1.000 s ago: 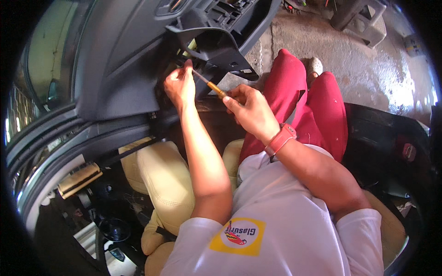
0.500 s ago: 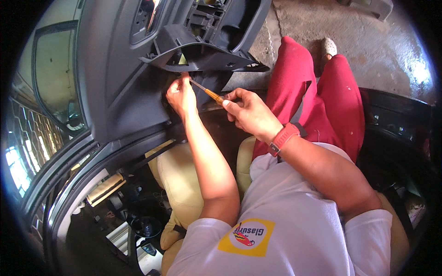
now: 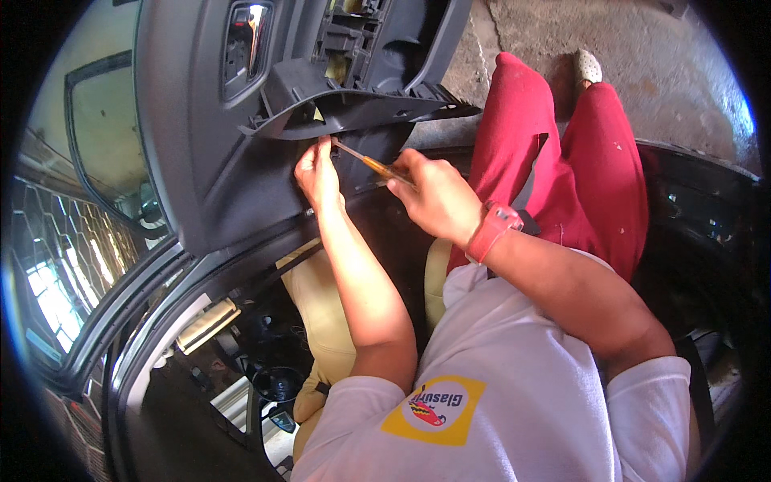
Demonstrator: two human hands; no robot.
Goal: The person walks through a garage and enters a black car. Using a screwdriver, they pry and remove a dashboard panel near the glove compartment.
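Observation:
A dark grey car door panel (image 3: pixel 201 161) with a chrome inner handle (image 3: pixel 245 44) stands open in front of me. My right hand (image 3: pixel 438 197), a red watch (image 3: pixel 491 230) on its wrist, grips the orange handle of a screwdriver (image 3: pixel 371 165). The metal shaft points up and left to a spot under the panel's armrest ledge (image 3: pixel 353 108). My left hand (image 3: pixel 319 173) rests against the panel there, fingers bunched around the shaft's tip. What the tip touches is hidden by those fingers.
My legs in red trousers (image 3: pixel 594 153) stretch out over the dark sill (image 3: pixel 699 209) toward concrete ground (image 3: pixel 642 48). A beige seat (image 3: pixel 321 313) lies beneath my left arm. The door's window frame (image 3: pixel 104 136) is at the left, the dark footwell (image 3: pixel 265 377) below.
The view has tilted, so the door panel and its chrome handle now fill more of the top. Both hands stay at the same spot under the armrest with the screwdriver.

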